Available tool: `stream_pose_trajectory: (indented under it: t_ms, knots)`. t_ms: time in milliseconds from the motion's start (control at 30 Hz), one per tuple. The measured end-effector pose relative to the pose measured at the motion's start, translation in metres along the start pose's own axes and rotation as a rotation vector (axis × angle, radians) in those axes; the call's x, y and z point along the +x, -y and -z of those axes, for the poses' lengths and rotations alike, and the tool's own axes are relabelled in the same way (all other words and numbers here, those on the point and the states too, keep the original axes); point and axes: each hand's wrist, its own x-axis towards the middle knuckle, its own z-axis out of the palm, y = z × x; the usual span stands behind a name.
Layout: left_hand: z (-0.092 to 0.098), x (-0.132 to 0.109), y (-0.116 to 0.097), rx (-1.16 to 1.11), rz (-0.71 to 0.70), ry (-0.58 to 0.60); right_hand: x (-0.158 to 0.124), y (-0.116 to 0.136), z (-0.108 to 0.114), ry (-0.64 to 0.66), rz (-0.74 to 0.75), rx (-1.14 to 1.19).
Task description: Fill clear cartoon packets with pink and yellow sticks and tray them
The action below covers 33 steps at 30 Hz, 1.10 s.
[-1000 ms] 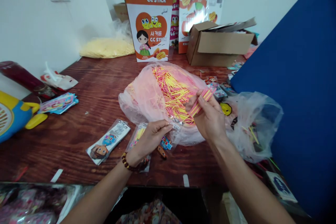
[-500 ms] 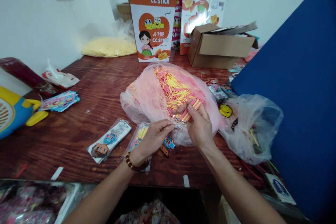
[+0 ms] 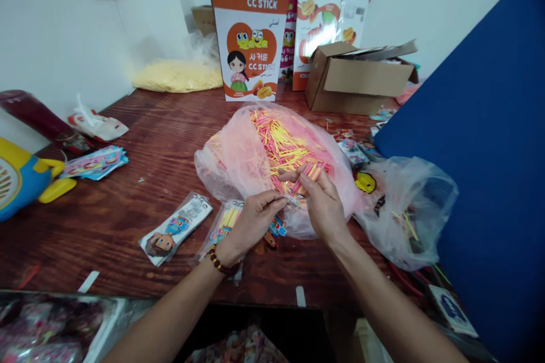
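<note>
My left hand (image 3: 254,220), with a beaded bracelet at the wrist, pinches the top edge of a small printed plastic pouch (image 3: 279,227). The pouch hangs below my fingers, partly hidden by the hand. In my right hand (image 3: 327,207) is a bunch of pink and yellow thin sticks (image 3: 312,172), tilted with its lower ends close to the pouch's mouth. Whether the ends are inside I cannot tell. Just behind both hands lies a pink translucent bag (image 3: 242,153), spread wide around a heap of loose sticks (image 3: 287,139). A pouch with yellow sticks (image 3: 230,218) lies partly under my left wrist.
A stack of flat printed pouches (image 3: 175,229) lies to the left. On the right are a clear plastic bag (image 3: 419,204) and a blue panel (image 3: 481,125). Behind stand a CC Stick carton (image 3: 251,28) and an open cardboard box (image 3: 361,79). A yellow-blue object (image 3: 29,181) sits far left.
My left hand has shifted slightly right with the pouch. The bunch of sticks in my right hand has come a little lower and nearer to the pouch. The view has moved slightly.
</note>
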Motion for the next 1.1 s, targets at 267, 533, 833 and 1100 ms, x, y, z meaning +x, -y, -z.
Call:
stream_pose_trajectory:
  t_ms: [267, 533, 833, 1100]
  knots:
    - [-0.006, 0.007, 0.003, -0.115, 0.062, -0.036, 0.003, 0.002, 0.01, 0.033, -0.009, 0.003]
    - [-0.012, 0.019, 0.006, -0.223, 0.046, -0.041, 0.011, 0.013, 0.023, 0.13, -0.041, -0.204]
    - [-0.008, 0.018, 0.001, -0.274, -0.003, -0.117, 0.018, 0.03, 0.035, 0.097, 0.044, -0.374]
    - [-0.002, 0.015, 0.002, -0.278, -0.05, -0.27, 0.024, 0.042, 0.033, 0.236, 0.168, -0.707]
